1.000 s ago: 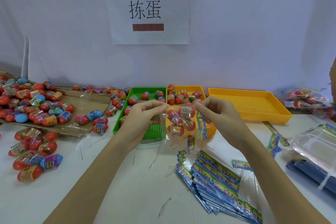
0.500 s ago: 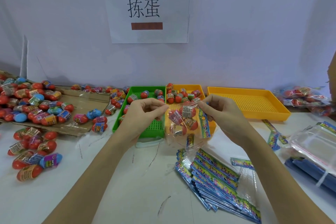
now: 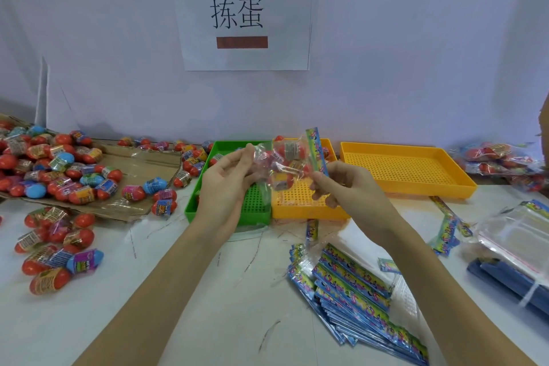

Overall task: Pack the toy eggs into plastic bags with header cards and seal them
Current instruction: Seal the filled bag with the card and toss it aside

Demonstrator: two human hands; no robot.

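Because the mouth of the filled plastic bag (image 3: 282, 168) must be closed, both hands hold it in the air above the green tray (image 3: 196, 202) and the yellow tray (image 3: 300, 208), near the counter's far edge. The left hand (image 3: 227, 184) pinches one end, the right hand (image 3: 341, 184) pinches the header card (image 3: 317, 151) end, probably pulling the film taut for sealing. Empty carded bags (image 3: 350, 285) lie within reach at the near edge.
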